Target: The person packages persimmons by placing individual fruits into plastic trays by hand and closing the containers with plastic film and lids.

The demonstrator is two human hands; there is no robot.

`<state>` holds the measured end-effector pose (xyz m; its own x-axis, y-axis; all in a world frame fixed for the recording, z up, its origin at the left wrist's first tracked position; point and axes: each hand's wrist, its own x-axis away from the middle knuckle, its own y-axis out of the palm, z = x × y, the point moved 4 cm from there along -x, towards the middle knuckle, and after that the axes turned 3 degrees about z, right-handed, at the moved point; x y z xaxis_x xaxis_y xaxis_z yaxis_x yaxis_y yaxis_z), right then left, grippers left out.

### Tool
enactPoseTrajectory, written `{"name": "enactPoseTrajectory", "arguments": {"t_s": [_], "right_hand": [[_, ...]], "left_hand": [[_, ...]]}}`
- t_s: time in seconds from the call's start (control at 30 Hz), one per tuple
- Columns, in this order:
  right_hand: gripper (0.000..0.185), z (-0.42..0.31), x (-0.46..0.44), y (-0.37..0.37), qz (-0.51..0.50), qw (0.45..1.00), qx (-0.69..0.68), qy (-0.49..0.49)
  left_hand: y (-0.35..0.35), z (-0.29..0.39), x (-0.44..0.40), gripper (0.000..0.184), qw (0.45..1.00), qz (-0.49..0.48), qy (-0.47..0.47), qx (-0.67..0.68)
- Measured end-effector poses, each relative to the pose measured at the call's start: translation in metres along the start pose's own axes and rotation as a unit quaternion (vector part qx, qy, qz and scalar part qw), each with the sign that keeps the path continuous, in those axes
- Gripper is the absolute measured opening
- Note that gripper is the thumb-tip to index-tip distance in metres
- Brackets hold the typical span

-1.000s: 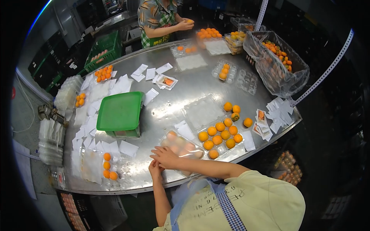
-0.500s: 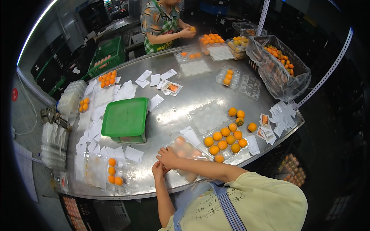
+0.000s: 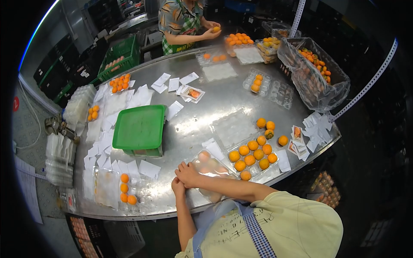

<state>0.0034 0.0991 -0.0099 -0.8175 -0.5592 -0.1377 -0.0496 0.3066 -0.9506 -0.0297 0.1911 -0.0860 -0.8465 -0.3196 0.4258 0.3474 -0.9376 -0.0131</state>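
Note:
In front of me lies a closed clear plastic clamshell box (image 3: 211, 168) with round orange fruit showing dimly through its lid. My right hand (image 3: 188, 174) rests on the box's left edge, fingers bent and pressed down on the rim. Right beside it, my left hand (image 3: 178, 187) pinches at the same edge, its fingertips partly hidden by the right hand. An open clamshell tray (image 3: 228, 133) sits to the right, its near half filled with orange fruit (image 3: 250, 160) that look like persimmons. Several loose fruits (image 3: 270, 125) lie beside that tray.
A green-lidded tub (image 3: 140, 129) stands left of centre, among scattered white cards (image 3: 149, 169). Another partly filled clamshell (image 3: 106, 188) is at the near left. Across the metal table (image 3: 180, 142), a co-worker's hands (image 3: 211, 31) hold a fruit. A plastic-lined crate (image 3: 320, 77) stands far right.
My hands stay at the box's left edge, the left one slightly closer to the right. The co-worker's hands have come together around the fruit. The view has shifted slightly.

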Motion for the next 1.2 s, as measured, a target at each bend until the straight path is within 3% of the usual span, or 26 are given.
{"name": "enactPoseTrajectory", "arguments": {"t_s": [0.13,0.23,0.33,0.43,0.53,0.77,0.87,1.0,1.2], "right_hand": [[0.035,0.002,-0.001,-0.002,0.004,1.000,-0.026,0.008],[0.032,-0.007,0.000,-0.033,0.022,0.997,-0.071,0.004],[0.027,-0.010,0.004,-0.066,0.060,0.994,-0.089,-0.011],[0.038,-0.001,0.014,-0.060,0.092,0.983,-0.158,-0.029],[0.047,0.006,0.024,-0.037,0.182,0.975,-0.121,-0.050],[0.080,0.003,0.104,-0.039,-0.012,0.998,-0.057,-0.025],[0.085,0.004,0.119,-0.042,-0.023,0.999,-0.029,-0.030],[0.075,0.001,0.118,-0.032,0.031,0.999,-0.025,-0.017],[0.062,0.006,0.113,-0.033,0.034,0.994,-0.100,-0.043]], "left_hand": [[-0.005,-0.017,-0.010,0.025,0.999,-0.001,0.028,-0.036],[-0.005,-0.021,-0.014,0.015,1.000,0.015,0.006,-0.019],[0.001,0.006,0.000,0.015,0.996,0.011,0.056,-0.062],[-0.004,-0.016,-0.011,0.013,1.000,0.023,0.010,-0.014],[-0.006,-0.026,-0.002,0.015,0.999,-0.019,-0.027,0.034],[-0.001,-0.027,0.059,0.022,0.983,-0.146,-0.111,0.017],[0.000,-0.033,0.062,0.019,0.980,-0.159,-0.117,-0.001],[0.003,-0.024,0.068,0.013,0.981,-0.156,-0.118,0.007],[-0.003,-0.032,0.086,0.008,0.993,-0.069,-0.086,0.043]]}}
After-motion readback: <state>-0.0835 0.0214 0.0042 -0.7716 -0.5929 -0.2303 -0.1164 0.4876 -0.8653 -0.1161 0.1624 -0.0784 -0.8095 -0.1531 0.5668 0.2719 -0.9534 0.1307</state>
